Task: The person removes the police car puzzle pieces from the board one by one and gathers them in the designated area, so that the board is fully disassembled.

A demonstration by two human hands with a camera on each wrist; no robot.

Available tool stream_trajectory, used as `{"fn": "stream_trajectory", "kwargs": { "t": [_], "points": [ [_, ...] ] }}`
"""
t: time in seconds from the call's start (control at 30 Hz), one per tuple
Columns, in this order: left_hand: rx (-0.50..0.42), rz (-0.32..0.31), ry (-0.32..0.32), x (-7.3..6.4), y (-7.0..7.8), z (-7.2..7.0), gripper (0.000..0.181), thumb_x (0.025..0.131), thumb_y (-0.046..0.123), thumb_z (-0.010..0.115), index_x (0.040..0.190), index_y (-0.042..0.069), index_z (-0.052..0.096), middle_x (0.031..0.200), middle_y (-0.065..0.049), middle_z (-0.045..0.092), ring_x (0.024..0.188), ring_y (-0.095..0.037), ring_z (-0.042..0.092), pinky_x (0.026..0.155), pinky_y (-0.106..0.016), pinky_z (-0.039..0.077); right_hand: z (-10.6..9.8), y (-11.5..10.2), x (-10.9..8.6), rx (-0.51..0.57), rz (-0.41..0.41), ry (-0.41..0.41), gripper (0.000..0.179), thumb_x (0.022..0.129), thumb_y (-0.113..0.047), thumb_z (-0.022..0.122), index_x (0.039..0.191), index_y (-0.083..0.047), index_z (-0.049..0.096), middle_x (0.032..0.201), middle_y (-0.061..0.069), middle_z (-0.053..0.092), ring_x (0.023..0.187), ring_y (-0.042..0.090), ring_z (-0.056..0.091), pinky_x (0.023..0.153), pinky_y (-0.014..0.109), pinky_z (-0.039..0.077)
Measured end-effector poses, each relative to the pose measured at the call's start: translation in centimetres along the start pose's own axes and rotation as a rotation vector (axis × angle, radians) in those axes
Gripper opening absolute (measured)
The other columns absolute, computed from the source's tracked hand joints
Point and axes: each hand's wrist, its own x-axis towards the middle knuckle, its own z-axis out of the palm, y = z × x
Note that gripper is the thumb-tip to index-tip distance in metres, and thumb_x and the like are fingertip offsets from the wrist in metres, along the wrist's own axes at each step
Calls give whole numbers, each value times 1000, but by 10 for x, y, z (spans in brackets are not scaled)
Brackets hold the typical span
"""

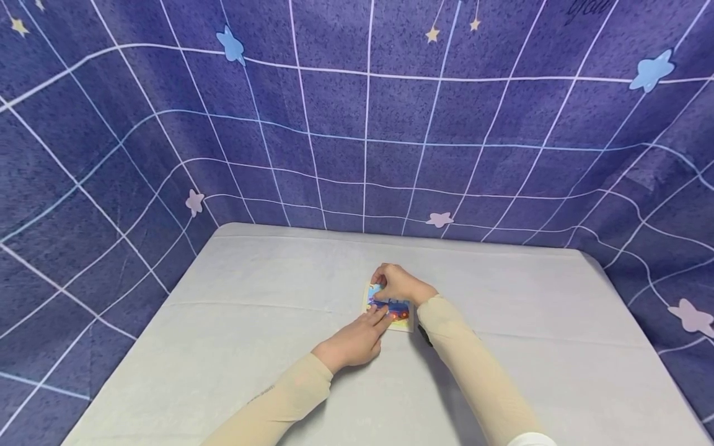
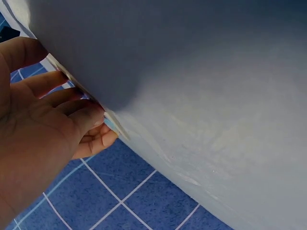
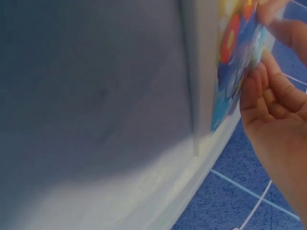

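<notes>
A small square picture board (image 1: 403,323) with a pale border lies on the white-covered table; its bright print shows a blue vehicle with red wheels. My left hand (image 1: 357,339) rests on its lower left part with fingers extended. At the upper left of the board is my right hand (image 1: 397,284), with bent fingers and the thumb spread apart from them. In the right wrist view, the curled fingertips of my right hand (image 3: 276,103) meet the picture (image 3: 231,52); whether they pinch a loose piece I cannot tell. The left wrist view shows my left hand (image 2: 43,110) at the board's edge.
The white table cover (image 1: 268,272) has faint creases. A dark blue curtain (image 1: 334,111) with pale grid lines and stars hangs behind the table and at both sides. A small black object (image 1: 425,336) shows beneath my right wrist.
</notes>
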Motion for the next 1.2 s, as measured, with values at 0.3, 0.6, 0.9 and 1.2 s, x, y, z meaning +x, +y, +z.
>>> {"fn": "stream_trajectory", "kwargs": {
  "t": [0.3, 0.6, 0.9, 1.2],
  "points": [
    [-12, 3, -5, 0, 0, -2, 50, 97, 11, 48, 143, -5, 39, 151, -24, 32, 139, -39, 30, 114, -44, 29, 1, 3, -3, 49, -33, 32, 28, 74, -3, 80, 98, 0, 66, 91, 9, 63, 85, 18, 58, 81, 29, 52],
    [-29, 5, -1, 0, 2, -4, 50, 96, 11, 49, 143, -5, 40, 150, -24, 33, 139, -40, 29, 114, -45, 29, -1, 12, -5, 155, -40, 63, 24, 77, 3, 76, 99, -3, 67, 89, 7, 65, 81, 14, 59, 78, 26, 53],
    [-35, 7, -1, 1, 1, -4, 49, 96, 10, 48, 143, -6, 40, 150, -24, 33, 139, -40, 29, 115, -44, 28, -3, 14, -9, 298, -35, 112, 24, 76, 8, 73, 98, 1, 68, 86, 11, 63, 77, 17, 58, 73, 26, 52],
    [-49, 1, 4, 1, -1, 0, 50, 96, 10, 49, 143, -5, 40, 150, -23, 33, 139, -39, 30, 114, -45, 29, -16, 18, -20, 366, -22, 156, 23, 80, 7, 66, 103, 4, 69, 91, 18, 66, 84, 27, 62, 78, 33, 53]
  ]
}}
